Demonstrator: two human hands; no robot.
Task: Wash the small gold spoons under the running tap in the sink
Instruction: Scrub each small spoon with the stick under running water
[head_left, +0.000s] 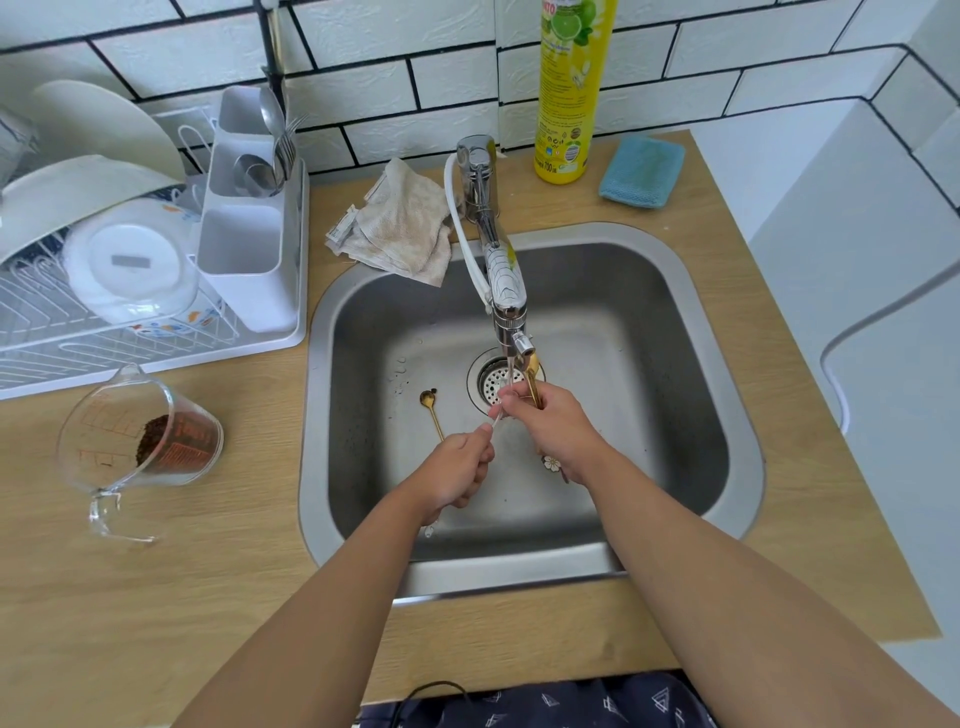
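Two hands meet under the tap's (511, 306) running stream in the steel sink (675, 332). On the tabletop (234, 545) at left lies a glass measuring jug (137, 431). One gold spoon (432, 413) rests on the sink floor beside the drain. The left hand (457, 470) pinches a thin handle with curled fingers; the right hand (553, 426) grips gold spoons (533, 382) upright by the stream.

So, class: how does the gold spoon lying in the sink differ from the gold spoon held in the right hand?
The loose spoon lies flat on the sink floor, left of the drain; the held spoon stands upright. The loose spoon is untouched and outside the stream; the held spoon is gripped by the right hand beside the tap's water. Both are gold.
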